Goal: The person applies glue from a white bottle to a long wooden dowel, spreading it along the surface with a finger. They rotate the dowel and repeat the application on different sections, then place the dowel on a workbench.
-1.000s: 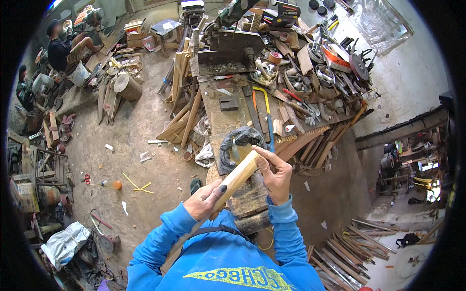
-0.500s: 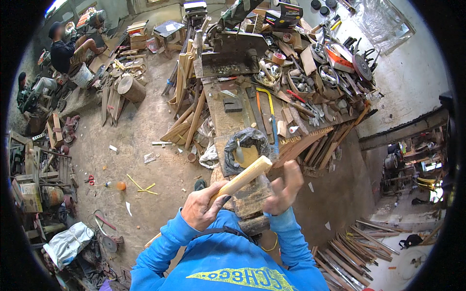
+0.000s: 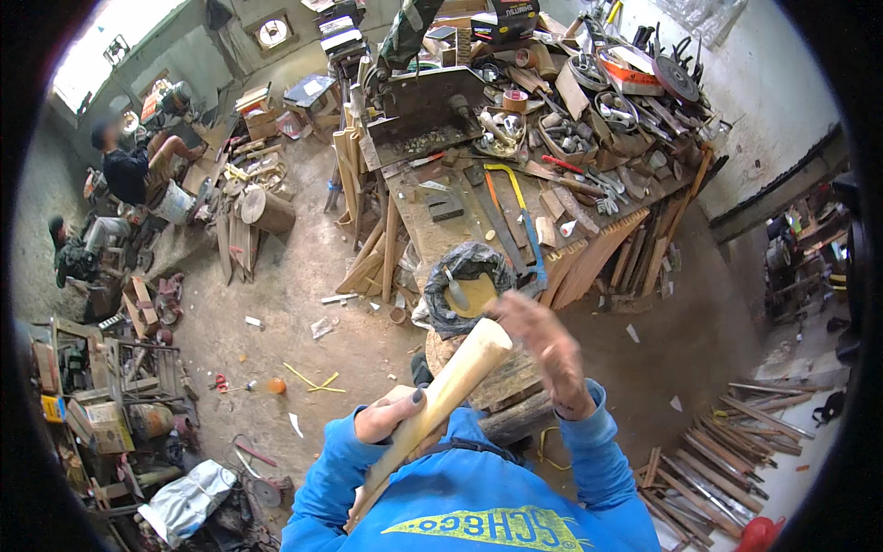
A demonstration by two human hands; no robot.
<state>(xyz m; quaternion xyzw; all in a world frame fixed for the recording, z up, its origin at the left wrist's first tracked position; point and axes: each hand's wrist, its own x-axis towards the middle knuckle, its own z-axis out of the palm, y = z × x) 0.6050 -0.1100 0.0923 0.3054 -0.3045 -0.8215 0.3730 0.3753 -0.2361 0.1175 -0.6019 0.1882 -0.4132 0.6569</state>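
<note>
My left hand (image 3: 391, 419) is closed around a pale wooden handle (image 3: 451, 382), a long rounded piece held slantwise in front of my blue top. Its thicker end points up and away to the right, toward the bench. Beside that end, apart from it, my right hand (image 3: 552, 354) is blurred by motion, its fingers stretched out and nothing visible in them. Just beyond the handle sits a container lined with a black plastic bag (image 3: 437, 304). Yellowish powder (image 3: 480, 293) fills its bottom, and a grey scoop-like tool (image 3: 457, 291) leans in it.
A wooden workbench (image 3: 423, 235) holds a yellow-and-blue hacksaw (image 3: 524, 212), a dark metal block (image 3: 444, 204) and heaped tools. Below the container is a wooden block (image 3: 506, 382). Two people sit at the far left, one near a log (image 3: 267, 210). Wood strips (image 3: 708, 465) lie at lower right.
The handle has come nearer my body and tilted more steeply, its thick end now closer to me. My right hand stays beside it, fingers swung leftward. The whole view has shifted.
</note>
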